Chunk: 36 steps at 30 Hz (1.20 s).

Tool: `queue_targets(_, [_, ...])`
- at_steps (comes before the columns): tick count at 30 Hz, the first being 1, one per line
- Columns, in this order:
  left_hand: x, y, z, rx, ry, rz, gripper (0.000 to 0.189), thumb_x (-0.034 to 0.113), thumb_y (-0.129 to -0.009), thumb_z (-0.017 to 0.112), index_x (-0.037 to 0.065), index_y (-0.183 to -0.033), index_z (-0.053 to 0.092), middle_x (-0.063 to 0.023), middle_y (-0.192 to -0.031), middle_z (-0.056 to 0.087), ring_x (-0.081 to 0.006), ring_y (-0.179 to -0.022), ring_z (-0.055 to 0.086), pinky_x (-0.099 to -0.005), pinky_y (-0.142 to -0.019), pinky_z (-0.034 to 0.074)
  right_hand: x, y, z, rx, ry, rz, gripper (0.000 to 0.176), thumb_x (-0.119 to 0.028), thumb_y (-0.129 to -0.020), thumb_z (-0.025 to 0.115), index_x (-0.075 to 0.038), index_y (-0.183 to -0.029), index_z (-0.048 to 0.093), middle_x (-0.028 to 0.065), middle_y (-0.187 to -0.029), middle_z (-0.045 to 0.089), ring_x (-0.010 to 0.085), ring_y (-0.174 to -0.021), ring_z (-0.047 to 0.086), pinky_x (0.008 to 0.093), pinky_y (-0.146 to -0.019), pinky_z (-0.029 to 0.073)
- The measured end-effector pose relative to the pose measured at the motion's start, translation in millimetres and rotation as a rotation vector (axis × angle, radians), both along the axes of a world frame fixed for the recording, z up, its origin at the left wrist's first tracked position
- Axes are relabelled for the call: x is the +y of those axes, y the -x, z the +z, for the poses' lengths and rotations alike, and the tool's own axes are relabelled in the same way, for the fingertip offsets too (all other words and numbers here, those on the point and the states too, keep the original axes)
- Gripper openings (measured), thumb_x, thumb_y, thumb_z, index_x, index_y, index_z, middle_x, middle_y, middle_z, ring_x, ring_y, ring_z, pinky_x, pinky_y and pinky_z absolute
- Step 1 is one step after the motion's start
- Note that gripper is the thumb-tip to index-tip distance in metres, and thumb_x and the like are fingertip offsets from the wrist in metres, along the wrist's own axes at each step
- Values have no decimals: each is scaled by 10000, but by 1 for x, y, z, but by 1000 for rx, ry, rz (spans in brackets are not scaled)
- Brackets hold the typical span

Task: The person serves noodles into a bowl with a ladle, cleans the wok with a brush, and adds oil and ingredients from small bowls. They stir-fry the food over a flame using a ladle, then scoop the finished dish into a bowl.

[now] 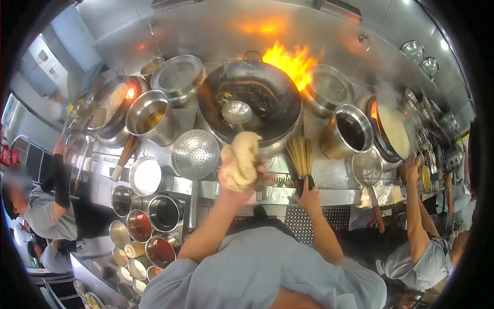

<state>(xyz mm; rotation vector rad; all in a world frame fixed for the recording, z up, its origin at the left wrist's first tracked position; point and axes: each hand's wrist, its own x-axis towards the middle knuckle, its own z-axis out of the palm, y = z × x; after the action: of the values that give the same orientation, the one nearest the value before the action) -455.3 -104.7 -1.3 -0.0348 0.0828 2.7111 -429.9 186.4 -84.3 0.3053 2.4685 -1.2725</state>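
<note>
A tan cloth [241,160] is bunched in my left hand [239,180], in front of the large black wok [270,87]. Inside the wok lies a metal ladle [236,112], its handle running toward the cloth; whether my left hand also holds that handle is hidden. A few small food bits stick to the wok's dark surface. My right hand [307,191] is closed around the dark handle of a bamboo brush [300,157], bristles pointing up, at the wok's lower right. Orange flames [290,64] rise behind the wok's right rim.
A perforated strainer [195,154], a pot of oil [149,117] and sauce containers [164,213] stand on the left. At the right are a pot of dark liquid [353,131] and a steaming wok [395,131] with a co-worker's hand [411,170]. Another person [49,211] works at far left.
</note>
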Motion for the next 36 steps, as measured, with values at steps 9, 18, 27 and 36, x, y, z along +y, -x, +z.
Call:
queue_targets(9, [-71, 2, 12, -221, 211, 199, 531, 487, -877, 483, 44, -1161, 551, -149, -854, 580, -204, -640, 527, -347, -649, 478, 47, 16, 88, 368, 432, -55, 730, -75, -758, 700, -65, -1424, 402, 143, -1169, 625, 221, -1007, 627, 334, -900, 492])
queue_targets(18, [-53, -9, 37, -258, 142, 187, 523, 451, -896, 462, 9, -1158, 561, -157, -857, 525, -153, -603, 464, -284, -630, 438, -122, 220, 124, 221, -603, 668, 629, -511, -806, 629, -25, -1205, 620, 258, -1049, 657, 352, -943, 665, 429, -819, 532])
queue_targets(27, [-53, -11, 22, -263, 159, 199, 537, 471, -897, 444, 24, -1167, 569, -147, -867, 537, -159, -632, 487, -293, -636, 453, -128, 193, 73, 318, -596, 666, 771, -435, -734, 665, -148, -1397, 397, 241, -1018, 667, 391, -953, 644, 451, -854, 506])
queue_targets(36, [-40, -22, 45, -266, 151, 182, 502, 461, -880, 472, 43, -1128, 596, -101, -858, 572, -195, -687, 519, -314, -627, 453, -93, 241, 130, 275, -717, 830, 723, -282, -607, 666, -166, -1312, 560, 212, -1056, 671, 368, -997, 647, 426, -874, 516])
